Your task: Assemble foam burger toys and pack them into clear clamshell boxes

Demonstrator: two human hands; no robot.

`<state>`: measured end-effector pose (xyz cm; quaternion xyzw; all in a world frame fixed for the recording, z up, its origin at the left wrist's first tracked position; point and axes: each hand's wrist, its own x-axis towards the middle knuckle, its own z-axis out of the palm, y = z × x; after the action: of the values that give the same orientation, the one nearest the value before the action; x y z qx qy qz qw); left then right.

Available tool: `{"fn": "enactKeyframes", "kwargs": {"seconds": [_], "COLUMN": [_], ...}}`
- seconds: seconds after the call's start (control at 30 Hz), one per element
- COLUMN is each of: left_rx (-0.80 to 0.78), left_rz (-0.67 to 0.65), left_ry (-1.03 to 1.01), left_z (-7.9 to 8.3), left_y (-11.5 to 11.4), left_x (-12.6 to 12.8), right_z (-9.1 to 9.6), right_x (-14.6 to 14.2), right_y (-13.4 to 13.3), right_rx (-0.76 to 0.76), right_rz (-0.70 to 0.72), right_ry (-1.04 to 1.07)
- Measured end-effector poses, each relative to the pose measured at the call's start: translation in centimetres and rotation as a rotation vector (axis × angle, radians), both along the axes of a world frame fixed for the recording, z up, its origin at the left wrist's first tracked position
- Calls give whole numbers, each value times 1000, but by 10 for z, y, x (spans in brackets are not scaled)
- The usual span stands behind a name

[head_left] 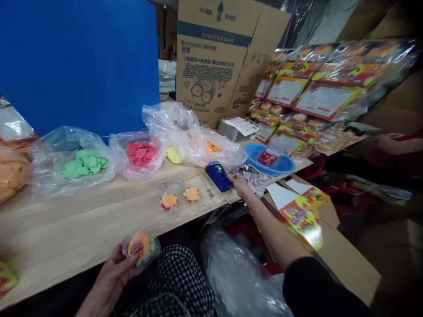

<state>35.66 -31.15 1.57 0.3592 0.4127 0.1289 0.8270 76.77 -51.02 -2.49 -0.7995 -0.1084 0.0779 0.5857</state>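
My left hand (pixel 114 273) is closed around a small clear plastic case holding an orange burger-shaped toy (pixel 141 248), low at the table's front edge above my checked lap. My right hand (pixel 239 182) reaches out to the right and rests its fingertips against a blue tape dispenser (pixel 218 175) on the wooden table (pixel 66 233). Its fingers are bent toward the dispenser; whether they pinch tape I cannot make out. Two more burger toys (pixel 169 200) (pixel 192 194) lie in open clear cases in the middle of the table.
Plastic bags of green (pixel 84 162), red (pixel 142 153), yellow and orange pieces line the back. A blue basin (pixel 269 159) stands to the right, a cardboard box (pixel 211 57) behind it, stacked packaged cards (pixel 317 88) at far right. Another person's arm (pixel 396 143) shows at right.
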Motion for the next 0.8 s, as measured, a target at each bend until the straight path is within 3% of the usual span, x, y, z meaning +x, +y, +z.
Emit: {"fn": "enactKeyframes", "kwargs": {"seconds": [0.27, 0.6, 0.7, 0.8], "left_rx": [44, 209, 238, 233], "left_rz": [60, -34, -55, -118], "left_ry": [-57, -181, -207, -219], "left_z": [-10, -5, -5, -6], "left_y": [5, 5, 6, 7], "left_x": [2, -7, -14, -19], "right_z": [-26, -60, -54, -22], "right_x": [-32, -32, -50, -95], "right_y": [-17, -34, -34, -16], "right_rx": [379, 535, 507, 425], "right_rz": [-66, -36, -5, 152], "right_ry": [80, 181, 152, 120]}}
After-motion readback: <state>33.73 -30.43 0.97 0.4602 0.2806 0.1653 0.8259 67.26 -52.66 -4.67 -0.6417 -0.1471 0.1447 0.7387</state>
